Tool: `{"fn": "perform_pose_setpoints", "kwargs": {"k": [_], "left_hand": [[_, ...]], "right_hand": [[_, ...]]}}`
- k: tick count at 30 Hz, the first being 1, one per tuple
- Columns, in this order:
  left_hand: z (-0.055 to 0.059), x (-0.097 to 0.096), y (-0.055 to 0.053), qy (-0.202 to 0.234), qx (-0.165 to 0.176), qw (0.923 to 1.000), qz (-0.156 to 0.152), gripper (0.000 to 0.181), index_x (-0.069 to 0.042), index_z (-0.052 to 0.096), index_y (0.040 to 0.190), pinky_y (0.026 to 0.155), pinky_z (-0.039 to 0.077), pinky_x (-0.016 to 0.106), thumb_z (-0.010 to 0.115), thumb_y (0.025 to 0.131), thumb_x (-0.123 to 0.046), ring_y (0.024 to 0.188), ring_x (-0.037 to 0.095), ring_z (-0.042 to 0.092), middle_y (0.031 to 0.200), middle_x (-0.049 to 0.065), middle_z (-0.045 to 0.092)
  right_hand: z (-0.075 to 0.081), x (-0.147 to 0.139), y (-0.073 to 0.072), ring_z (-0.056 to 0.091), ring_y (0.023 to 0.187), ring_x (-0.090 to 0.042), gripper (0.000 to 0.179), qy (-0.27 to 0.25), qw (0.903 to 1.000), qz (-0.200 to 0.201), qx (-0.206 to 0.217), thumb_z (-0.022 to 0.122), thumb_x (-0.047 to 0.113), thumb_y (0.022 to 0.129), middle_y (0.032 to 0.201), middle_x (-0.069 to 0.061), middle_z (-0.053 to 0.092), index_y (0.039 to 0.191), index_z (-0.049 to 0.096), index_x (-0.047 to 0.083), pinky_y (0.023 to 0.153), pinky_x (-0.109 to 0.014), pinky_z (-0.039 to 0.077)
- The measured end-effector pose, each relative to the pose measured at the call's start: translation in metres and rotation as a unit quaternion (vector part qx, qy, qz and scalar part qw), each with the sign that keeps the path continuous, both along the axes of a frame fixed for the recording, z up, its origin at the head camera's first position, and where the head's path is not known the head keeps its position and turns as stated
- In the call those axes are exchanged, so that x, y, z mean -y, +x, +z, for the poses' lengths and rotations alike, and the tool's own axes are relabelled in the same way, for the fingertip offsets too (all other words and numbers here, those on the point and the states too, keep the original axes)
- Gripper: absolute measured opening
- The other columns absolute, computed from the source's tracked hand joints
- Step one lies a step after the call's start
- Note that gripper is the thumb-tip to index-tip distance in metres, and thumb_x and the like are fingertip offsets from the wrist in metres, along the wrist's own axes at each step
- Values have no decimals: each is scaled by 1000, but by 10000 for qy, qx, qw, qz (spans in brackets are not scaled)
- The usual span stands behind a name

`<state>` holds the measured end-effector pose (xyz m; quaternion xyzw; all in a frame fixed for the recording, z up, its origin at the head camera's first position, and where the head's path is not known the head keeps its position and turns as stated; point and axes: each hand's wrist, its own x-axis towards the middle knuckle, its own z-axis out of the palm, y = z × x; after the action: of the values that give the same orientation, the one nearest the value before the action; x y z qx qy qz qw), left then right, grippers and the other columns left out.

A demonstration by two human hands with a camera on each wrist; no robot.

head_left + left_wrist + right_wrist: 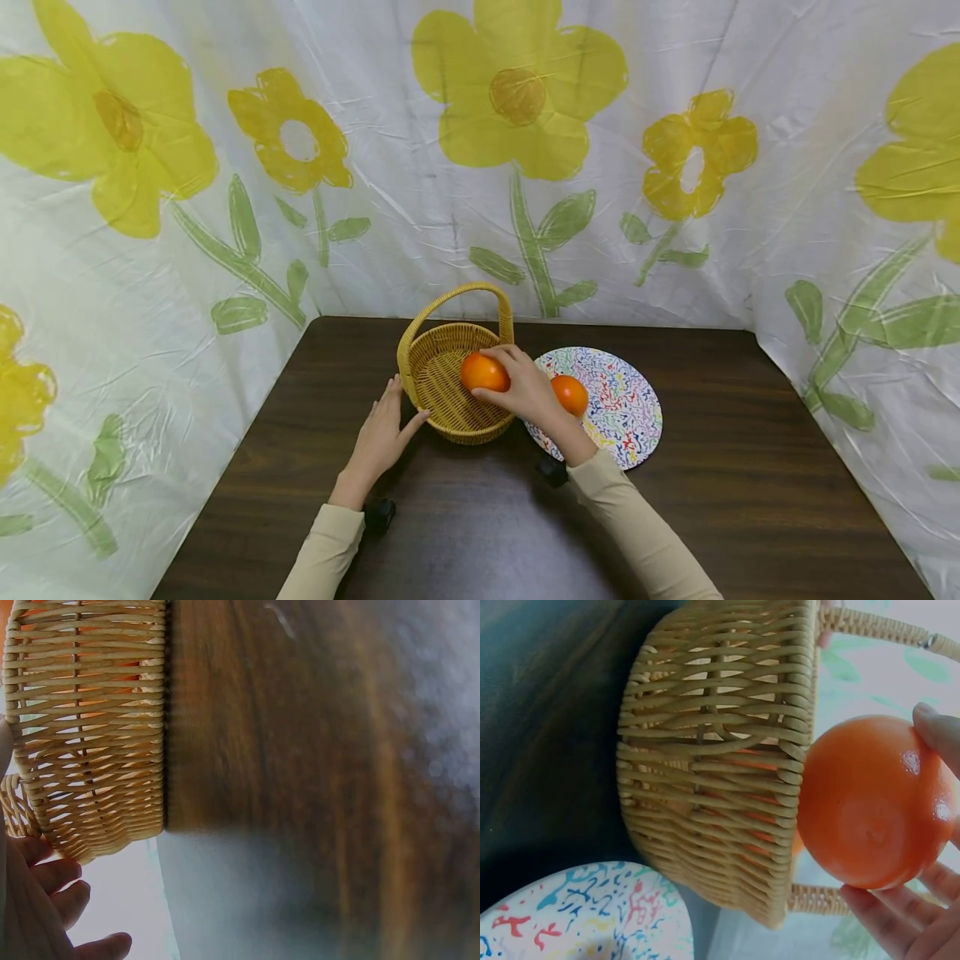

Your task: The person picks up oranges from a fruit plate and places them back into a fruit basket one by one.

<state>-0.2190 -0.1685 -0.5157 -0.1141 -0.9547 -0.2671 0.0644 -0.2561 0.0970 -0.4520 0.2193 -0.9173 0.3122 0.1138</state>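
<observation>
My right hand (pixel 527 390) grips a smooth, shiny orange (pixel 484 372) between thumb and fingertips, over the right side of a yellow wicker basket (pixel 468 436). The right wrist view shows this orange (pixel 876 801) right at the basket's rim (pixel 799 750). Something orange-coloured shows through the weave in both wrist views. My left hand (pixel 381 435) lies against the basket's left side, its fingers extended and the thumb at the front rim. A second orange (pixel 570 395) sits on the left part of a round, multicoloured patterned plate (pixel 626 408), partly behind my right hand.
The basket's tall arched handle (pixel 457 292) stands up over it. Basket and plate are side by side on a dark wooden table (pixel 720 467). A white curtain with yellow flowers (pixel 390 225) hangs behind the table and along both sides.
</observation>
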Motion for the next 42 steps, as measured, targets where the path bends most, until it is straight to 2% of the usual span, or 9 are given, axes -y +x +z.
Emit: {"fn": "perform_pose_setpoints", "kwargs": {"k": [8,18,26,33,42], "left_hand": [[0,0,0,15,7,10000,18,83,-5,8,150,110,20,54,43,93,-55,142,30,15,154,15,14],[0,0,0,11,-16,10000,19,83,-4,9,149,110,20,54,44,92,-55,142,29,15,154,16,15],[-1,0,0,8,-24,10000,17,84,-3,10,149,110,21,54,42,92,-56,141,30,17,153,17,16],[0,0,-1,80,17,10000,7,83,-3,10,149,110,20,54,43,93,-54,142,29,14,154,16,16],[0,0,-1,20,22,10000,49,85,-4,10,149,110,21,54,40,92,-58,141,29,16,153,17,17]], "right_hand": [[-1,8,0,56,104,-21,62,60,9998,174,71,72,51,75,123,0,52,128,54,24,77,-40,51],[-4,18,-2,56,100,-21,60,177,9994,281,-115,71,52,75,121,1,53,126,55,24,75,-37,51],[-6,25,-4,58,99,-21,60,212,9988,418,-142,73,47,75,122,-2,53,126,56,20,76,-39,52],[-9,32,-7,57,100,-23,63,212,9986,469,99,72,48,76,125,-4,52,128,54,18,78,-40,52],[-17,41,-10,57,103,-24,63,284,9977,568,255,72,46,76,126,-5,51,130,53,19,79,-45,51]]}}
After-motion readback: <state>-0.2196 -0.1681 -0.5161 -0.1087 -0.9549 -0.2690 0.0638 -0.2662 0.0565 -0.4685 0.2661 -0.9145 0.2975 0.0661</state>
